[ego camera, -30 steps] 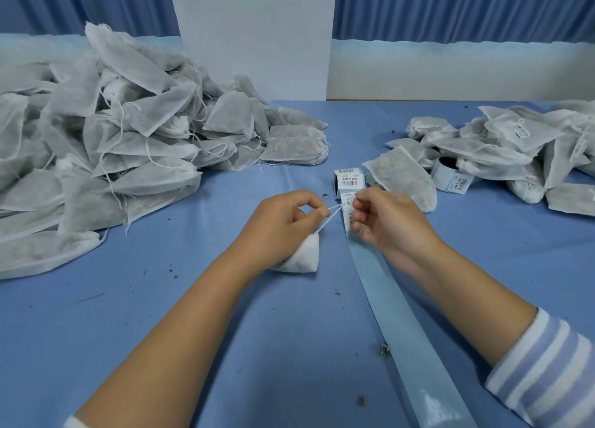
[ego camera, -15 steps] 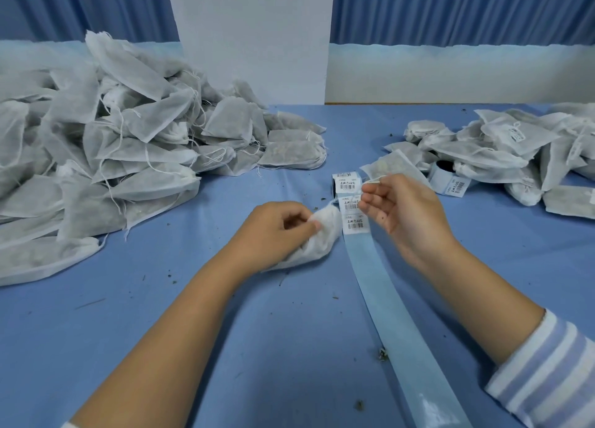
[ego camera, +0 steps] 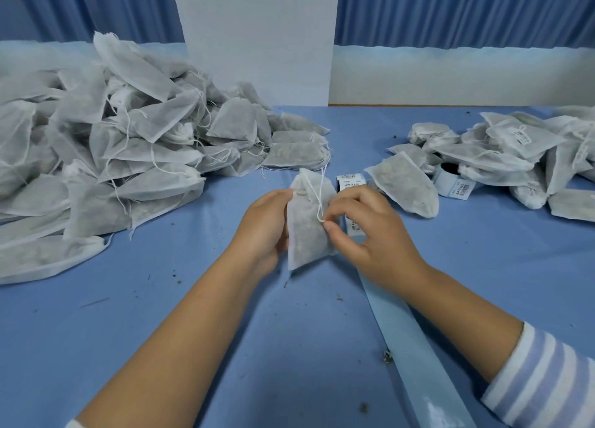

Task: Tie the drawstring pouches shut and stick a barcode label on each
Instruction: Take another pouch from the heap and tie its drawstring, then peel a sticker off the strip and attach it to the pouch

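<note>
Open counter (ego camera: 135, 347) below, heaps on both flanks
Lower left is free; a pouch heap (ego camera: 96, 157) blocks upper left, a smaller pile (ego camera: 515, 150) upper right, and a label strip (ego camera: 415, 347) crosses lower right.

We look across a table (ego camera: 96, 347) covered in plain blue cloth, which fills the lower part of the view from the near edge to the far edge. Behind the middle of the far edge stands a flat white panel (ego camera: 257, 41), rising out of the top of the view. On both sides of it hang blue curtains (ego camera: 467, 8) in close vertical folds. Beneath the curtains runs a pale, whitish band of wall (ego camera: 450, 76) with a hazy upper edge. To the right of the panel a thin brown strip (ego camera: 450, 105) lies along the table's far edge. The light is soft and even across the cloth.
</note>
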`<state>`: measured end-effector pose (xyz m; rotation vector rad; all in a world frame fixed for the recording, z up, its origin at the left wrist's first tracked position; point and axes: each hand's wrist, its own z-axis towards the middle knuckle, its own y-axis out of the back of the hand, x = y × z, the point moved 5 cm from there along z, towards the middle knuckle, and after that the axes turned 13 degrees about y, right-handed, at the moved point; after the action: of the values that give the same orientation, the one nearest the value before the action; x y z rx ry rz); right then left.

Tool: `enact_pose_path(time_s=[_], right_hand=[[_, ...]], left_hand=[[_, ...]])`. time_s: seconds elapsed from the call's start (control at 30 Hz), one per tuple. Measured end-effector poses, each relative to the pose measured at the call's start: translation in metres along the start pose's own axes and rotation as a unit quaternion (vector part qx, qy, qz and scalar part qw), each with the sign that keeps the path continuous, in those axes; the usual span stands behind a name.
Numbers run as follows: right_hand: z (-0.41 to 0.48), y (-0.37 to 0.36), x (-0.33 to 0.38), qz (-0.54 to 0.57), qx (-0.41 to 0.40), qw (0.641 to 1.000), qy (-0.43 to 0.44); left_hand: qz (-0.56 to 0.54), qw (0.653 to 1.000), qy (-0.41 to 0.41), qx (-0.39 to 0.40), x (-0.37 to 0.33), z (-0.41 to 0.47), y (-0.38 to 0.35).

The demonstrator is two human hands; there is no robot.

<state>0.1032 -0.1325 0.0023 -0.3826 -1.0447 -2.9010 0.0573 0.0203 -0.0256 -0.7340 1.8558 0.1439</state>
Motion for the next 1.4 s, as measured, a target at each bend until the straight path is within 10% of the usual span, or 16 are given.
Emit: enact_pose_path(time_s=[0.23, 0.67, 0.83, 1.4], right_hand=[[0.000, -0.001, -0.002, -0.022, 0.030, 0.999, -0.001], [-0.008, 0.010, -0.048, -0.013, 0.092, 0.984, -0.151], [-0.020, 0.001, -0.062, -0.078, 0.235, 0.953, -0.177], [-0.017, 0.001, -0.069, -0.068, 0.230, 0.955, -0.172]], left_hand=[[-0.049, 0.979, 0.025, 0.198, 0.000, -0.006, -0.020], [0.036, 0.999, 0.003, 0.019, 0.005, 0.006, 0.001], [0.050, 0.999, 0.007, 0.018, 0.009, 0.012, 0.002], [0.105, 0.994, -0.005, 0.007, 0.015, 0.018, 0.002]])
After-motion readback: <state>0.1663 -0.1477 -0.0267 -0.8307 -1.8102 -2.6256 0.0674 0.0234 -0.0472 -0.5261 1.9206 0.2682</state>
